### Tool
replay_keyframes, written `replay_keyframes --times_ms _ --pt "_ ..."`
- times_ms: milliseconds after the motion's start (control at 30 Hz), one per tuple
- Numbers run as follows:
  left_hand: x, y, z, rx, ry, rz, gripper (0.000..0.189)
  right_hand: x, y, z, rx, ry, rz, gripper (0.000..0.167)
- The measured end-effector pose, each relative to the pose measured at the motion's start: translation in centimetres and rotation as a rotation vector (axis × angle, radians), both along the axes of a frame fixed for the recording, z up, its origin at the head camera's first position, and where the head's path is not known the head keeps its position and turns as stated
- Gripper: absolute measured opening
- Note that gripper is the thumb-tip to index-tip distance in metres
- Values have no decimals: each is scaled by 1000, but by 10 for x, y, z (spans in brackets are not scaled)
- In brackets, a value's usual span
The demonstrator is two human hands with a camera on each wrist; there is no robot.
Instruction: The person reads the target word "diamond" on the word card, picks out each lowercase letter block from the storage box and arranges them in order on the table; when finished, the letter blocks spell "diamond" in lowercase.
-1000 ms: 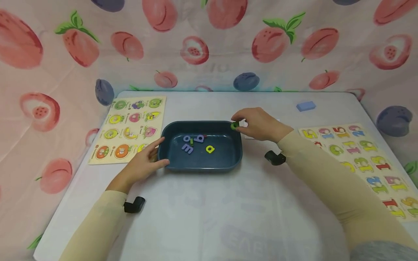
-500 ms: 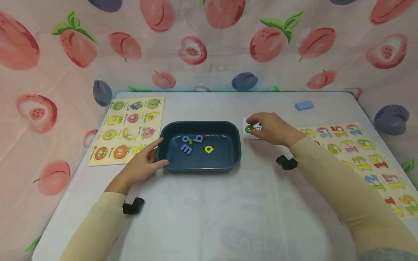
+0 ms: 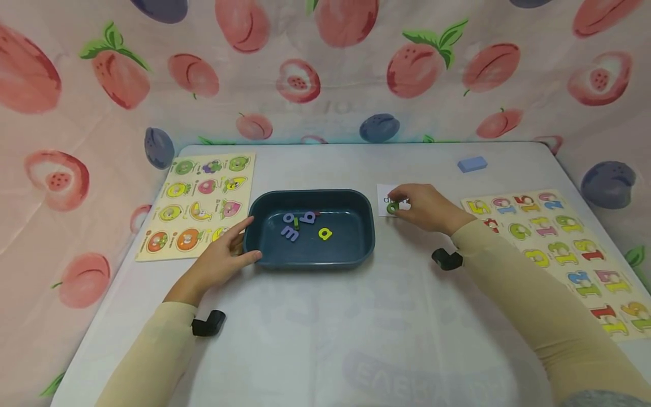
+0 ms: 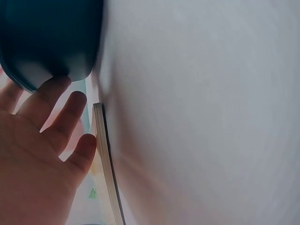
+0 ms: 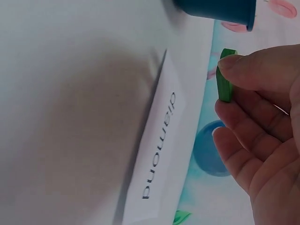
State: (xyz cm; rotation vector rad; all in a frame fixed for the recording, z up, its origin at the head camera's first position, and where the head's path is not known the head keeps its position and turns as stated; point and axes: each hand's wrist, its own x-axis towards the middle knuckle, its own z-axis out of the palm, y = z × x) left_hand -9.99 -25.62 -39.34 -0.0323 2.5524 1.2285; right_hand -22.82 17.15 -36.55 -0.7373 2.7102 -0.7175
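Note:
In the head view, my left hand [image 3: 217, 264] rests against the left end of a dark blue tray [image 3: 309, 264], fingers spread along its wall and thumb at the front corner. The left wrist view shows those fingers nearly straight, touching the tray [image 4: 56, 37]. My right hand [image 3: 429, 209] pinches a small green letter piece [image 3: 392, 208] between thumb and fingers, close over a white word card [image 3: 385, 191]. From the right wrist, the green letter piece [image 5: 225, 86] is seen edge-on, and the card [image 5: 157, 154] reads "diamond". My hand hides part of the card in the head view.
Inside the tray lie purple letters [image 3: 290, 233], a yellow letter [image 3: 325, 233] and small green and red pieces. A fruit puzzle board [image 3: 195, 195] lies left, a number puzzle board [image 3: 551, 243] right. A blue block [image 3: 472, 164] sits at the back right.
My right hand has carried the green letter from the tray's back right corner rightward to the card, then slightly toward the card's front edge. My left hand has stayed at the tray.

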Motion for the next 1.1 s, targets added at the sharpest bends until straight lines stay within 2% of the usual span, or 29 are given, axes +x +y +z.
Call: replay_keyframes --times_ms 200,533,667,1100 --pt "1 -1 -1 5 -1 1 87 -3 1 -10 1 1 12 35" --pt "1 0 0 17 -7 3 86 -7 -5 -22 14 -59 24 38" --pt "1 0 -1 19 -8 3 86 -6 -7 -26 18 -42 41 37" --pt "1 0 -2 1 4 5 86 -4 -13 -30 22 -33 58 34"
